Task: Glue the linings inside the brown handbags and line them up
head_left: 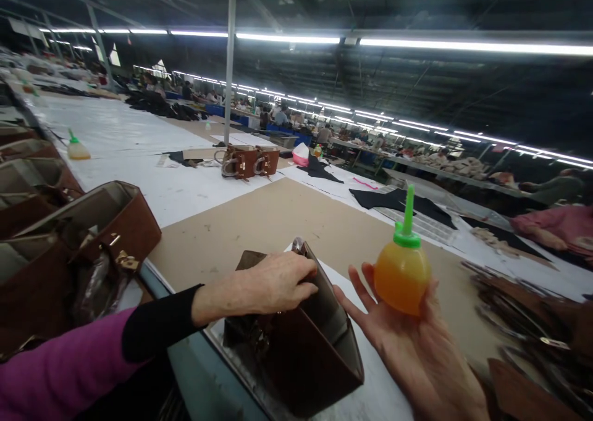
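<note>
My left hand (pixel 273 285) rests on top of a brown leather handbag (pixel 301 347), its fingers curled over the bag's upper edge. The bag stands open on the near edge of the worktable. My right hand (pixel 412 341) is palm up to the right of the bag. In its palm sits an orange squeeze bottle (pixel 402 276) with a green cap and a green nozzle pointing up. The fingers are only loosely bent around the bottle.
Several brown handbags (pixel 69 242) are lined up on the left. Two more bags (pixel 248 160) stand further back on the long table (pixel 259 223). Another orange bottle (pixel 77 149) sits far left. Brown leather strips (pixel 532 322) lie right. People work at tables behind.
</note>
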{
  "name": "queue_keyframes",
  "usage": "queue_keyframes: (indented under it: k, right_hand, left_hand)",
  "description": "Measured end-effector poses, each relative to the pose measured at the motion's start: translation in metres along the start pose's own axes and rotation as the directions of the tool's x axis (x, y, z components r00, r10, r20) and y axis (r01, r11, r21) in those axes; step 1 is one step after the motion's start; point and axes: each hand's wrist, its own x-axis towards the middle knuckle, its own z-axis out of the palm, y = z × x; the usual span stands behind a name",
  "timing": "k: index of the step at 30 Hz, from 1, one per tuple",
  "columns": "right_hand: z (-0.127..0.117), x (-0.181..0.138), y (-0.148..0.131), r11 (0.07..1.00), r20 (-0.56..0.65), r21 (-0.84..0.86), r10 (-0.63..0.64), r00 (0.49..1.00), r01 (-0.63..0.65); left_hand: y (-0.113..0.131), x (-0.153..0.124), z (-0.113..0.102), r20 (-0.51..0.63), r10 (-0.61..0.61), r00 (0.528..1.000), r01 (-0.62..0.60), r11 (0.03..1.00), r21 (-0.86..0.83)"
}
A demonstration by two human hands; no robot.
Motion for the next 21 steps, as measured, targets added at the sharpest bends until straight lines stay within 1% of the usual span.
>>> queue_keyframes:
  k: [3,4,5,6,7,9,11,12,13,15,17,19,21]
  right_hand:
    - [0.002,-0.010,0.009,1.000,0.011,0.000,0.003,1.000,-0.003]
    - [0.001,-0.012,0.014,1.000,0.023,-0.006,0.016,1.000,-0.016]
    - [-0.001,-0.014,0.019,0.999,0.042,-0.019,0.035,0.999,-0.034]
    - [-0.004,-0.015,0.023,0.998,0.061,-0.037,0.052,0.997,-0.050]
    - [-0.007,-0.015,0.026,0.996,0.081,-0.061,0.067,0.994,-0.062]
    - [-0.012,-0.015,0.029,0.994,0.111,-0.103,0.059,0.992,-0.047]
    - [-0.015,-0.014,0.029,0.991,0.125,-0.131,0.022,0.992,-0.006]
    - [-0.016,-0.014,0.028,0.990,0.127,-0.141,0.014,0.992,0.004]
    - [-0.017,-0.014,0.026,0.988,0.124,-0.151,0.016,0.992,0.003]
    - [-0.018,-0.013,0.024,0.986,0.119,-0.169,0.024,0.993,-0.004]
    - [-0.019,-0.011,0.022,0.983,0.120,-0.186,0.027,0.992,-0.004]
    - [-0.021,-0.009,0.020,0.980,0.123,-0.197,0.027,0.992,-0.002]
    - [-0.023,-0.006,0.017,0.982,0.119,-0.191,0.022,0.993,0.001]
  left_hand:
    - [0.007,0.013,0.011,-0.185,-0.094,0.978,0.114,0.988,0.102]
    - [0.008,0.017,0.012,-0.215,-0.126,0.968,0.157,0.979,0.132]
    - [0.008,0.021,0.012,-0.217,-0.171,0.961,0.208,0.965,0.162]
    - [0.006,0.025,0.010,-0.190,-0.228,0.955,0.263,0.947,0.187]
    - [0.003,0.029,0.007,-0.137,-0.285,0.949,0.309,0.928,0.207]
    - [-0.007,0.038,0.002,0.013,-0.359,0.933,0.346,0.908,0.237]
    - [-0.022,0.047,0.000,0.163,-0.362,0.918,0.321,0.919,0.230]
    - [-0.030,0.050,0.001,0.217,-0.354,0.910,0.312,0.928,0.204]
    - [-0.038,0.053,0.003,0.242,-0.360,0.901,0.328,0.931,0.163]
    - [-0.054,0.056,0.008,0.225,-0.396,0.890,0.395,0.917,0.051]
    - [-0.067,0.055,0.013,0.154,-0.432,0.889,0.444,0.895,-0.052]
    - [-0.078,0.052,0.018,0.076,-0.424,0.902,0.431,0.894,-0.123]
    - [-0.086,0.047,0.024,0.024,-0.383,0.923,0.382,0.907,-0.177]
